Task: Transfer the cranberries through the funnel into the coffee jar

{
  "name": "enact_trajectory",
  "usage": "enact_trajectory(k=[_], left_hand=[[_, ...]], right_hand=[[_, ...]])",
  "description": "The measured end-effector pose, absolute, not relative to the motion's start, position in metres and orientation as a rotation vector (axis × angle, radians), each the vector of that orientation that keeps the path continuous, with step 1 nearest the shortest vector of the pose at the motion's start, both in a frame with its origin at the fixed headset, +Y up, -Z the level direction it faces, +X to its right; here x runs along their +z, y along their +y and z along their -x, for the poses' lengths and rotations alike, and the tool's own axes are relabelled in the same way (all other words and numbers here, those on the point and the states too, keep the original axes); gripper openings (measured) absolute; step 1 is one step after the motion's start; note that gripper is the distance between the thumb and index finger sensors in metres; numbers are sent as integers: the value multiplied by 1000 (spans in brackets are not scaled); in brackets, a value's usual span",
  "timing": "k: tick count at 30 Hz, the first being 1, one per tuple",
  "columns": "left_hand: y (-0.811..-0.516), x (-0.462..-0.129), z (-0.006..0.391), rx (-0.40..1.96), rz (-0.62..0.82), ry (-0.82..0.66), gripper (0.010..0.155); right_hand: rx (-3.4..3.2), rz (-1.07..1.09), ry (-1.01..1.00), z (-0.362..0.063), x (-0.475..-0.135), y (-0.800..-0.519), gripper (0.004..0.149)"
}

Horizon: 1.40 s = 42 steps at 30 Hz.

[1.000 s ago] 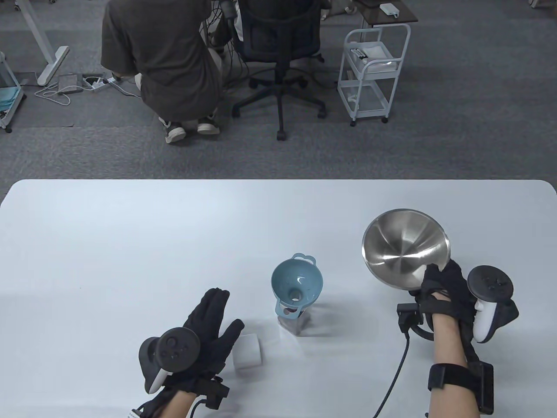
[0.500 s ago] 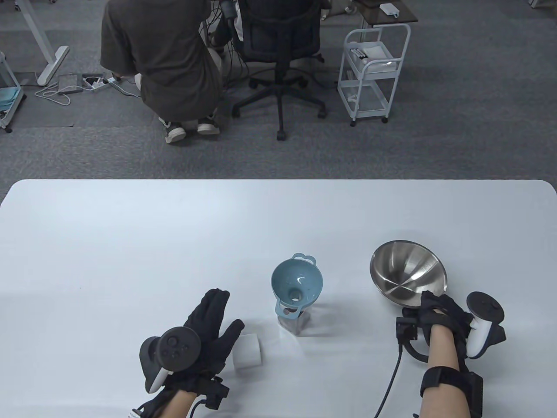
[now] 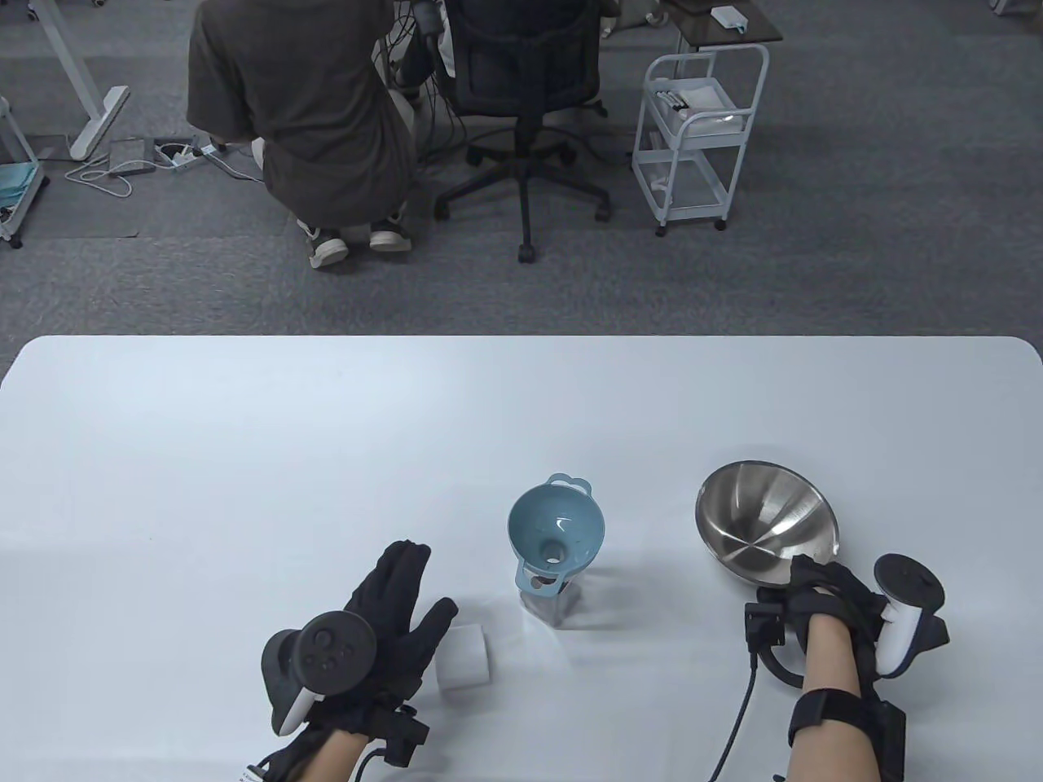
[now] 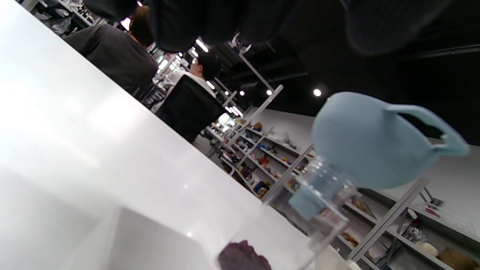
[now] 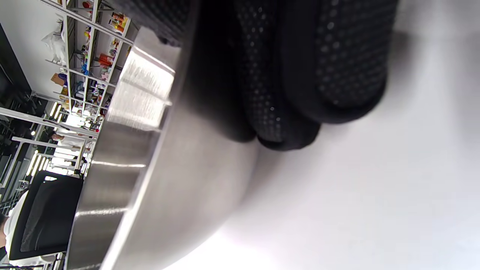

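Note:
A blue funnel (image 3: 556, 529) sits in the mouth of a clear jar (image 3: 550, 604) at the table's front middle. In the left wrist view the funnel (image 4: 369, 142) stands in the jar (image 4: 318, 210), with dark red cranberries (image 4: 243, 257) at the jar's bottom. My right hand (image 3: 823, 590) grips the near rim of an empty steel bowl (image 3: 762, 513), which sits low at the table; its fingers (image 5: 300, 75) press the bowl's outer wall (image 5: 150, 180). My left hand (image 3: 399, 603) rests flat and open on the table, left of the jar.
A white lid (image 3: 463, 658) lies beside my left hand. Beyond the table's far edge are a crouching person (image 3: 301, 122), an office chair (image 3: 521, 98) and a white cart (image 3: 701, 138).
My right hand has lowered the steel bowl from a raised tilt down and toward me to the table. The left hand, funnel and jar have not moved.

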State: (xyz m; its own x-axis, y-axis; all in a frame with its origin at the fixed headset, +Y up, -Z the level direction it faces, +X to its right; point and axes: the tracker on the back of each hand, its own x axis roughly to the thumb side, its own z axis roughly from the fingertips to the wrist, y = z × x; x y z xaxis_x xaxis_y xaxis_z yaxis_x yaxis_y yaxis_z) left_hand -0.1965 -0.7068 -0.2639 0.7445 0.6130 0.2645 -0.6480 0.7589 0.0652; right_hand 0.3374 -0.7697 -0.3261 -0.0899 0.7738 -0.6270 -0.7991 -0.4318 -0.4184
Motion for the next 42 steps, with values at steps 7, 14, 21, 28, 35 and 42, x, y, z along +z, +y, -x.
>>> enact_trajectory(k=[7,14,21,28,35,42], left_hand=[[-707,-264,197,695,-157,-233,78],[-707,-264,198,695,-157,-229,78],[-707,-264,198,694,-158,-228,78],[-707,-264,199,700,-159,-224,78],[-707,-264,200,701,-161,-222,78],[-707,-264,200,703,-163,-219,78]], right_hand=[[2006,963,190,-340,-320,-750,81],[2375,969,65,-329,-315,-690,90],[2503,638,-154,-273,-319,-616,88],[2430,261,-54,-206,-329,-590,86],[2508,111,102,-148,-344,-600,85],[2533,88,228,-118,-355,-622,85]])
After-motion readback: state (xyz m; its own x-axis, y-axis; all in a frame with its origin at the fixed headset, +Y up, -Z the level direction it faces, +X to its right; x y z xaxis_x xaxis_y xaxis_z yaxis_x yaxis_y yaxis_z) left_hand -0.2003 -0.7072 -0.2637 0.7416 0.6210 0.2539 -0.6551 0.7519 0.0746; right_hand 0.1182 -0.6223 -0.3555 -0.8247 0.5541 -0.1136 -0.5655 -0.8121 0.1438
